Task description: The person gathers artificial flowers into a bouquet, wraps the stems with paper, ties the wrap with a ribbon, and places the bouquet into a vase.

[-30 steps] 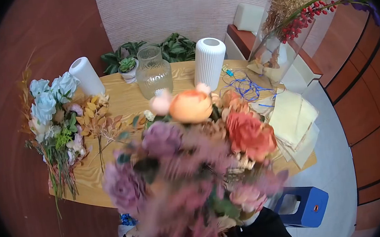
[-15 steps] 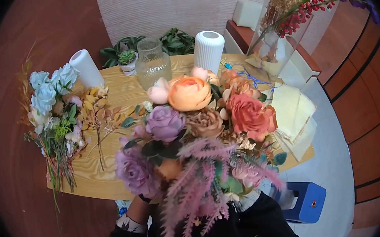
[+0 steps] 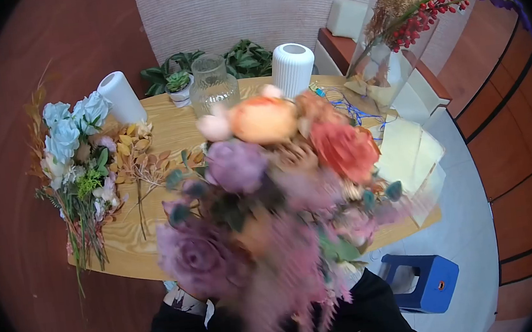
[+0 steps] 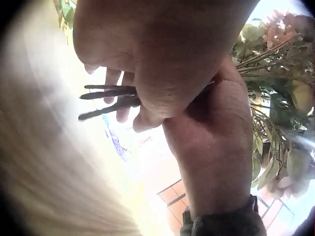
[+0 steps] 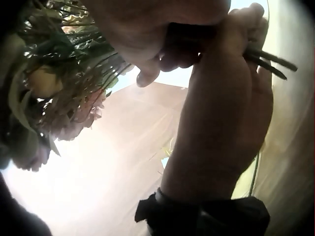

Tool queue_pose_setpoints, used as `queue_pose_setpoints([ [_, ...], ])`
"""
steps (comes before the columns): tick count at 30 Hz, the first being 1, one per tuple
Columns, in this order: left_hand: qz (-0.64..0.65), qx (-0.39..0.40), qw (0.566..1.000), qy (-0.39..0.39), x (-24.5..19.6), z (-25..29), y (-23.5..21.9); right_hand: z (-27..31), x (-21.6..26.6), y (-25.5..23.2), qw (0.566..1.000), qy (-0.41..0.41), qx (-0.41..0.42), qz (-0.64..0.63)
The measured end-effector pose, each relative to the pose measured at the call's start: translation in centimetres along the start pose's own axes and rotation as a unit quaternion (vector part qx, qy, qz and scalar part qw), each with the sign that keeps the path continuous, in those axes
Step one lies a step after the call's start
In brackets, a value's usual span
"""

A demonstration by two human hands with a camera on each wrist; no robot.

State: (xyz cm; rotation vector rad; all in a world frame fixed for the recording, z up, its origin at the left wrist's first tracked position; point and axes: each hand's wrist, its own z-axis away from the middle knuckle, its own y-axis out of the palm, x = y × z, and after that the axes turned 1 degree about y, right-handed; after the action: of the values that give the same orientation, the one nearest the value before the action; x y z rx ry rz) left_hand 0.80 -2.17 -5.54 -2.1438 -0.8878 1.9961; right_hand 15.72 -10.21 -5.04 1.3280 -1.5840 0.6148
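Note:
A large bouquet of artificial flowers [image 3: 237,165], with purple, orange and coral blooms and drooping pink sprays, is held in front of the body, overlapping the table in the head view. Its blossoms hide both hands there. In the left wrist view my left hand [image 4: 162,44] curls round the bundled stems, and the cut stem ends [image 4: 106,93] stick out past the fingers. My right hand [image 5: 147,24] grips the same bundle right against the left one in the right wrist view. Foliage spreads out on the far side of both hands.
On the wooden table [image 3: 153,254] lie pale blue roses [image 3: 62,144] and yellow-leaved sprigs [image 3: 127,154]. Behind stand a white vase [image 3: 122,98], a glass vase [image 3: 214,94] and a ribbed white vase [image 3: 292,70]. Wrapping sheets [image 3: 409,152] lie right; a blue stool [image 3: 437,284] stands below.
The bouquet has shifted and tilted in the head view; its orange and coral blooms sit higher than a second ago. It is blurred again after a sharper moment. The things on the table stay put.

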Motion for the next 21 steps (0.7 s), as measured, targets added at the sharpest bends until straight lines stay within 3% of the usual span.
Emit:
queue_pose_setpoints([
  [3,-0.001,0.008,1.000,0.003,-2.0,-2.2,3.1,-0.5,0.0,-0.1,1.000,-0.004,0.004,-0.020],
  [4,0.000,0.012,1.000,0.004,4.5,7.4,-5.3,-0.6,-0.1,-0.2,1.000,-0.004,0.005,-0.026],
  [6,-0.001,0.022,1.000,0.007,3.4,5.0,-4.7,-0.6,0.1,-0.4,0.999,-0.008,0.002,-0.039],
  [10,-0.005,0.036,0.999,0.019,-0.9,-5.0,-2.6,-1.3,0.5,-0.6,0.998,-0.020,0.005,-0.061],
  [21,-0.015,0.085,0.995,0.047,-0.6,-3.4,-2.3,-2.3,1.5,-1.0,0.991,-0.052,0.007,-0.124],
])
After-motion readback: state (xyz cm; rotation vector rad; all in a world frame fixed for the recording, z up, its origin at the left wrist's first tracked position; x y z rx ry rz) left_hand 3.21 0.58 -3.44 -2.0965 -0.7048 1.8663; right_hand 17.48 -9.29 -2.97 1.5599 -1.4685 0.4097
